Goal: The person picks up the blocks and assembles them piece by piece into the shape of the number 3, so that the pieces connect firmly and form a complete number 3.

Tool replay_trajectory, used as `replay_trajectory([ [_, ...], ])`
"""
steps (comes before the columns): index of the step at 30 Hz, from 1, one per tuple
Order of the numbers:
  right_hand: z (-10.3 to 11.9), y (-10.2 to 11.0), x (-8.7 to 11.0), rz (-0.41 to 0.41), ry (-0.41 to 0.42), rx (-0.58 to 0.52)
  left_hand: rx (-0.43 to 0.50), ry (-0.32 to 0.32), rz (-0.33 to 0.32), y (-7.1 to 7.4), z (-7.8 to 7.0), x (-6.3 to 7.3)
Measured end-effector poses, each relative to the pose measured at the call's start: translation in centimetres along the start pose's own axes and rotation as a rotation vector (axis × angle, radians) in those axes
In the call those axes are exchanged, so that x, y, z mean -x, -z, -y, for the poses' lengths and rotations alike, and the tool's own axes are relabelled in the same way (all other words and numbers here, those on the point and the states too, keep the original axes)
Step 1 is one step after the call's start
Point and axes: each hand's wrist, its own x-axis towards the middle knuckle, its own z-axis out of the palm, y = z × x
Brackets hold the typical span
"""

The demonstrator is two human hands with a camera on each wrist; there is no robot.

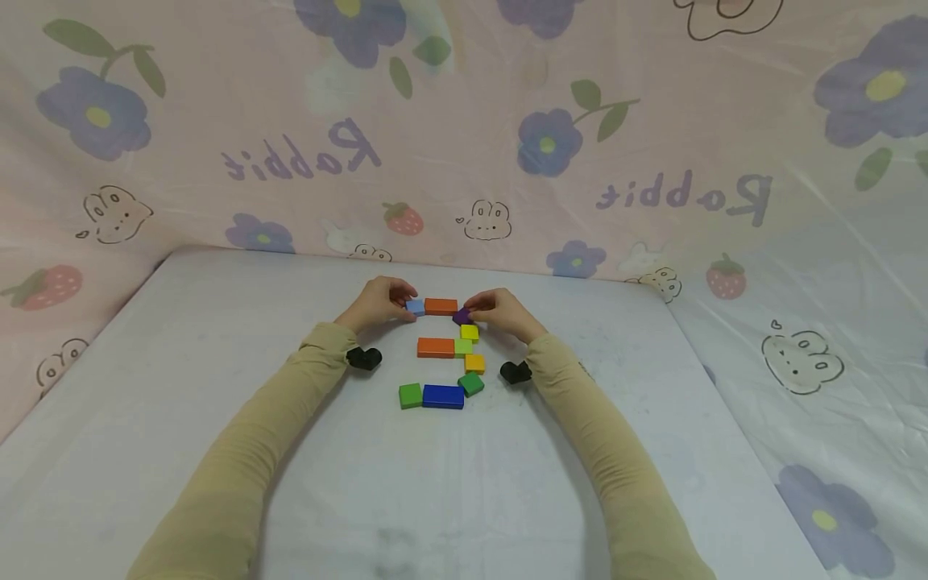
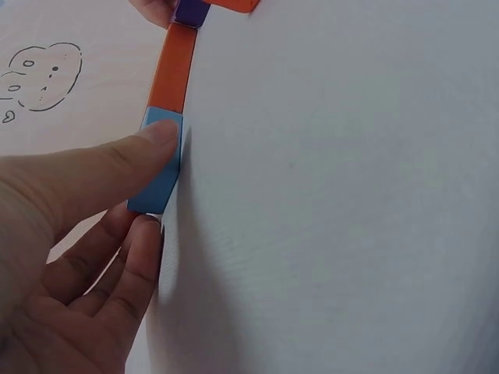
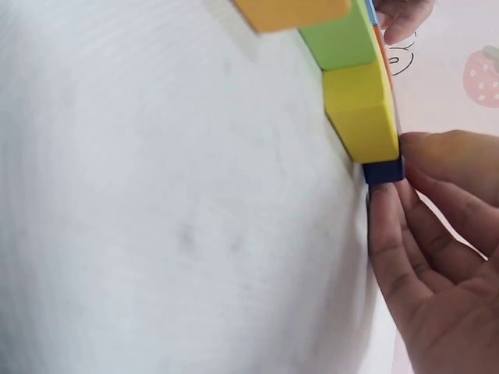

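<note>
At the far end of a row of blocks, my left hand (image 1: 379, 303) pinches a light blue block (image 1: 416, 308); its thumb lies across the block (image 2: 158, 187) in the left wrist view. That block touches the end of an orange block (image 1: 441, 307). On the other side, my right hand (image 1: 505, 312) holds a small purple block (image 1: 461, 317) between thumb and fingers, tilted at the orange block's right end. A yellow block (image 1: 470, 333) sits just nearer; in the right wrist view, the yellow block (image 3: 362, 117) partly hides the dark purple one (image 3: 384, 172).
Nearer on the white table (image 1: 326, 483) lie another orange block (image 1: 435, 348), a lime block (image 1: 463, 349), an amber block (image 1: 474, 364), a tilted green block (image 1: 471, 383), a dark blue block (image 1: 443, 397) and a light green block (image 1: 410, 396). A patterned curtain (image 1: 449, 161) stands behind.
</note>
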Motion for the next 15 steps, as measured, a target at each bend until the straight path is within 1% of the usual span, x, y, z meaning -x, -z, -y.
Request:
replay_trajectory([
  [8, -0.05, -0.04, -0.05, 0.002, -0.003, -0.008, 0.02, -0.02, 0.005, 0.32, 0.06, 0.2],
  [15, -0.04, -0.03, -0.05, 0.0, -0.003, -0.019, 0.039, -0.018, 0.007, 0.38, -0.02, 0.34],
])
